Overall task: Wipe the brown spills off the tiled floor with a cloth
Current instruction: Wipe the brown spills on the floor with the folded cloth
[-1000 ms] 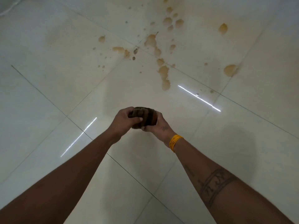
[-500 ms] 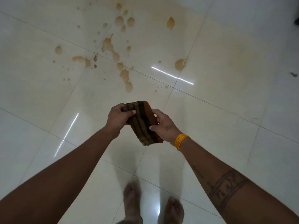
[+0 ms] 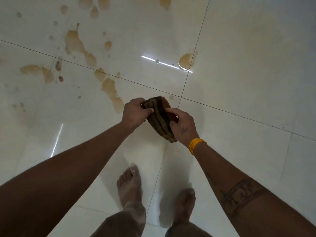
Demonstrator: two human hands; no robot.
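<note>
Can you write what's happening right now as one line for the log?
stage: before wiping | left hand: grips cloth | right hand: grips cloth | brown spills: on tiled floor, unwiped

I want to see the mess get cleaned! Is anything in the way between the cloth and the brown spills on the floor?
Nothing visible. Both hands, left hand and right hand, hold the cloth in the air, and only bare floor lies before the brown spills.

Surface: glossy pale tiled floor (image 3: 239,40), dark grout lines | On it: brown spills (image 3: 109,88) scattered upper left, one puddle (image 3: 185,61) at grout joint | two bare feet (image 3: 130,185) near bottom edge
</note>
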